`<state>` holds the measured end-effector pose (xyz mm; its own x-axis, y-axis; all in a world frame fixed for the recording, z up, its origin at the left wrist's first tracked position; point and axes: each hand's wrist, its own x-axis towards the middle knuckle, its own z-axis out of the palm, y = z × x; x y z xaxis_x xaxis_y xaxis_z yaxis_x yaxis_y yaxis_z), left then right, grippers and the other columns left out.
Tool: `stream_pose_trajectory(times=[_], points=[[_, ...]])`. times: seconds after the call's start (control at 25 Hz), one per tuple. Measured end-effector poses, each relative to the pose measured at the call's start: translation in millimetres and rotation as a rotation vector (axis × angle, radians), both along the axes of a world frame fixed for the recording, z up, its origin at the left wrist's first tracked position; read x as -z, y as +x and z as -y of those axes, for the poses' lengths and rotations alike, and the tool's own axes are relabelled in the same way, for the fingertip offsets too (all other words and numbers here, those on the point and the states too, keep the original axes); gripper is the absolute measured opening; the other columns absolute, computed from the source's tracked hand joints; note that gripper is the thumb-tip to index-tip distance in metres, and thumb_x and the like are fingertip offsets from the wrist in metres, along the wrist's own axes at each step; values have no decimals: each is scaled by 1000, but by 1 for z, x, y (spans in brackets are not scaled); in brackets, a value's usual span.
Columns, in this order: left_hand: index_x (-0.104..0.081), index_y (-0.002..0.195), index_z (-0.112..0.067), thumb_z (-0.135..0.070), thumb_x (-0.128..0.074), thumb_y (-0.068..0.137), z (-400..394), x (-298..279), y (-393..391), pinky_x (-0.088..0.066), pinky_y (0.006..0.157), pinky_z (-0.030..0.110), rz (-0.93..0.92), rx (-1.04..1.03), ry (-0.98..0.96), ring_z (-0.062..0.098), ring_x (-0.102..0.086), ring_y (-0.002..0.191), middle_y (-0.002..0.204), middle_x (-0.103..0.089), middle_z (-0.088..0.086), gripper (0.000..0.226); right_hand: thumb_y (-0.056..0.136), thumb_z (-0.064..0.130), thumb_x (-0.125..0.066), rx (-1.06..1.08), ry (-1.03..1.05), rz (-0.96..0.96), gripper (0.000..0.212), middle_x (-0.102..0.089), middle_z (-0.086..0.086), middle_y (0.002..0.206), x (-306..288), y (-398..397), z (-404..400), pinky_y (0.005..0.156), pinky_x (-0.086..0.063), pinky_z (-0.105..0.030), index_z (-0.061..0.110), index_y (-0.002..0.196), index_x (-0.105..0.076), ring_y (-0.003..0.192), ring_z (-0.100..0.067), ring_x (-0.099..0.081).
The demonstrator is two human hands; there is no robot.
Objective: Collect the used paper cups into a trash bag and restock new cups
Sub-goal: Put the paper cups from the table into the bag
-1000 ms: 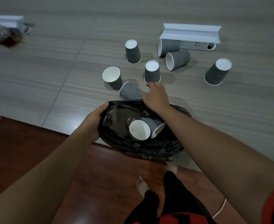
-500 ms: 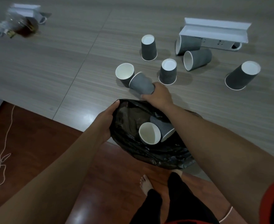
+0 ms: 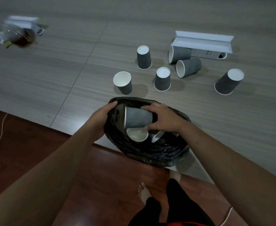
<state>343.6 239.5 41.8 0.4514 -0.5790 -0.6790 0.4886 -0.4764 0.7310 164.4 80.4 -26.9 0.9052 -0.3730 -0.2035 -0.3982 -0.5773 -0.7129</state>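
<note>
A: State the condition of each hand.

B: The left hand [image 3: 101, 121] grips the near-left rim of the black trash bag [image 3: 163, 152], fingers curled over the plastic, so the grip is clamped on the bag. The right hand [image 3: 165, 119] holds a grey paper cup [image 3: 137, 118] on its side over the bag mouth; fingers lie along the top of the cup and the thumb underneath, so that grip is clamped on the cup. The cup's white rim faces the left hand.

A: Location of the bag?

B: It sits at the near edge of the bench [image 3: 52, 70], partly overhanging the wooden floor [image 3: 28, 147]. Inside, below the held cup, a cup in the bag [image 3: 138, 135] shows its white interior, and the rim of another shows just to its right.

A: Remaining cups on the bench?

B: Six. One upright open cup [image 3: 123, 82] stands nearest the bag. Three stand inverted: the far inverted cup [image 3: 144, 57], the middle inverted cup [image 3: 162, 79] and the right inverted cup [image 3: 229, 82]. Two tipped cups [image 3: 188, 67] lie on their sides beside a white power strip box [image 3: 204, 43], the farther one touching it.

A: Other items?

B: A blurred clear bag [image 3: 18, 35] lies at the far left of the bench.
</note>
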Motion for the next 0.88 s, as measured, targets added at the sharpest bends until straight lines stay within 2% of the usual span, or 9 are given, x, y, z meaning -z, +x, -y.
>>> stream_pose_trajectory(times=[0.08, 0.16, 0.28, 0.36, 0.44, 0.52, 0.6, 0.72, 0.88], points=[[-66, 118, -7, -23, -55, 97, -1, -5, 1, -58, 75, 29, 31, 38, -48, 21, -73, 88, 101, -76, 9, 29, 70, 78, -57, 21, -125, -136, 78, -39, 3, 140, 5, 5, -2, 114, -25, -42, 41, 138, -49, 133, -20, -31], [-65, 117, -7, -16, -55, 95, -1, -7, 3, -58, 71, 27, 65, 53, -88, 21, -71, 83, 92, -75, 7, 26, 74, 81, -40, 211, -63, -73, 71, -32, 1, 150, 8, 4, -3, 117, -20, -47, 43, 133, -54, 140, -24, -24], [-66, 113, -8, -15, -53, 97, -1, -11, 4, -57, 65, 24, 91, 49, -151, 16, -72, 78, 89, -75, 4, 22, 77, 51, -61, 475, -269, 58, 62, -33, -8, 149, 14, -9, 8, 111, -32, -49, 31, 134, -52, 134, -33, -34], [-65, 115, -7, -20, -52, 100, -1, -11, 4, -56, 64, 22, 92, 31, -185, 15, -72, 78, 89, -76, 4, 24, 70, 30, -72, 580, -303, -119, 80, -34, -13, 145, 13, -23, 20, 101, -42, -49, 25, 142, -38, 124, -37, -42], [-65, 104, -11, -21, -45, 103, 2, -13, 2, -52, 52, 16, 60, -43, -239, 8, -68, 58, 68, -72, -2, 23, 72, 14, -68, 630, -204, -267, 71, -49, -16, 132, 12, -30, 32, 91, -46, -44, 20, 139, -44, 115, -38, -51], [-67, 91, -16, -24, -45, 103, 4, -12, 6, -49, 46, 15, 24, -180, -263, 7, -65, 48, 59, -68, -3, 26, 74, 7, -58, 663, -96, -180, 37, -67, -16, 108, 4, -28, 44, 80, -47, -35, 16, 109, -68, 103, -36, -61], [-72, 96, -17, -32, -54, 99, 4, -14, 13, -56, 62, 25, 16, -325, -237, 15, -74, 68, 81, -77, 3, 24, 74, 7, -57, 661, 16, -81, 14, -68, -10, 77, -8, -19, 49, 66, -39, -28, 15, 73, -68, 85, -31, -62], [-71, 106, -15, -37, -59, 96, 5, -12, 22, -57, 76, 34, 19, -414, -180, 20, -75, 87, 104, -77, 7, 27, 77, 12, -58, 612, 91, -32, 20, -55, -9, 60, -20, -7, 50, 59, -30, -32, 6, 58, -57, 73, -30, -55], [-69, 93, -15, -30, -56, 97, 13, -13, 21, -54, 50, 20, 4, -370, -157, 14, -70, 54, 70, -75, 1, 21, 70, 29, -53, 555, 182, 125, 32, -50, -22, 65, -30, -1, 55, 60, -38, -44, 7, 49, -45, 68, -33, -48]])
